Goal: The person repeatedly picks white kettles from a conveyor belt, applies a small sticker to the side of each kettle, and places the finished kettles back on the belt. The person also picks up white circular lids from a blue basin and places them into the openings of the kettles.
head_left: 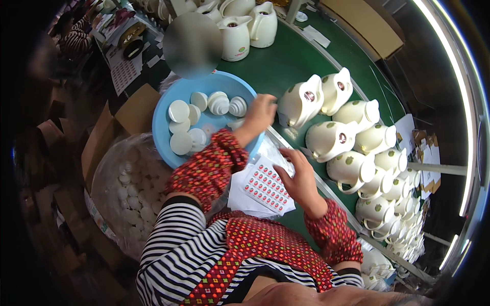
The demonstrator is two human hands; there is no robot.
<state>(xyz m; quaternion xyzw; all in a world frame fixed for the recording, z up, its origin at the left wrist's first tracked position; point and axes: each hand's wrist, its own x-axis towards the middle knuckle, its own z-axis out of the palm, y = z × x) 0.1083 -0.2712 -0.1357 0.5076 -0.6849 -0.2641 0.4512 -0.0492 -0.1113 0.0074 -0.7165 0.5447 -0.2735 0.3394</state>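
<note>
My left hand [259, 118] is over the right rim of a light blue basin [159, 120], just left of a cream jug [301, 104]. Motion smears its fingers, so I cannot tell whether it holds anything. Inside the basin lie several white round lids [179, 111], some flat side up and others showing stepped, threaded sides. Lower down, my right hand [300, 178] is open with thumb and fingers apart, beside a sheet of small red-and-green stickers [266, 187] and near another cream jug [331, 140].
Rows of cream jugs [375, 209] line the green surface [263, 64] on the right; more jugs [236, 38] stand at the back. A metal rail [319, 181] runs beside my right hand. Left of me, a plastic-lined carton [130, 194] holds many white lids. Another person [74, 38] is at the far left.
</note>
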